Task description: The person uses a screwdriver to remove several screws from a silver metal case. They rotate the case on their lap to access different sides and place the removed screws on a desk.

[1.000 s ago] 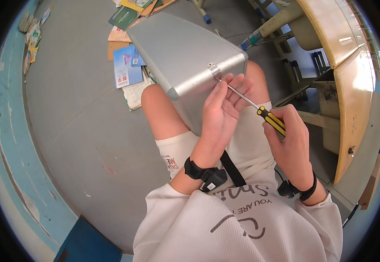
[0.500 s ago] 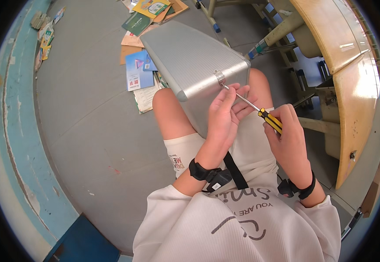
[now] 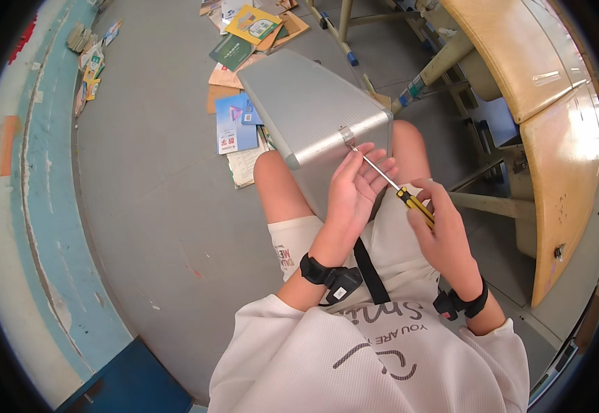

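A silver metal case (image 3: 306,103) with a ribbed lid stands between my knees, its lid edge toward me. On that edge sits a small metal latch (image 3: 347,136). My right hand (image 3: 444,230) grips the yellow-and-black handle of a screwdriver (image 3: 405,197), whose tip meets the lower part of the latch. Palm up, my left hand (image 3: 356,194) lies under the shaft beside the latch, fingers stretched out and apart. The shaft crosses in front of those fingers; whether they touch it is hard to tell.
Books and papers (image 3: 236,124) lie on the grey floor beyond and left of the case. More papers (image 3: 91,65) rest along the blue wall (image 3: 55,227). Wooden desks (image 3: 561,179) with metal legs stand at my right. A dark blue box-like thing (image 3: 130,382) is at lower left.
My left fingers have opened from near the screwdriver's tip and spread. My right hand has shifted slightly left, its fingers loosened around the handle. The whole view has moved slightly.
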A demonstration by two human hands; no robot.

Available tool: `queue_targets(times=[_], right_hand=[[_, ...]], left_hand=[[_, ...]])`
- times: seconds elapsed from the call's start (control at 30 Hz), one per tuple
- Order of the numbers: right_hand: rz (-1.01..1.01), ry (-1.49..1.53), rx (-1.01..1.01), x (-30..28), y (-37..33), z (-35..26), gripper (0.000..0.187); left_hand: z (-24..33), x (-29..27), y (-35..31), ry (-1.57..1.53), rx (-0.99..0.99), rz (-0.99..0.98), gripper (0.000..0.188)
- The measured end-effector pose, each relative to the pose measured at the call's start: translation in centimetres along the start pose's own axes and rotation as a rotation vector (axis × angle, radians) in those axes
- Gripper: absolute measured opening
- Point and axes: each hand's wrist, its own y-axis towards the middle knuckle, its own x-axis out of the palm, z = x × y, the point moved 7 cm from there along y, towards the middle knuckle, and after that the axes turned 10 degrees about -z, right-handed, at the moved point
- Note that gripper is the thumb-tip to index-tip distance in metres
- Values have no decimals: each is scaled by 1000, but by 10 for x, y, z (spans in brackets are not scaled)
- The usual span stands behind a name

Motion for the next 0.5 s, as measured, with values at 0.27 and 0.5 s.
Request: queue_targets(times=[0.27,0.5], right_hand=[[137,491,75,24,65,60,16],[211,-90,-76,60,103,7,25]], left_hand=[[3,15,-46,270,3,-132,17],[62,-7,-69,510,212,71,17]])
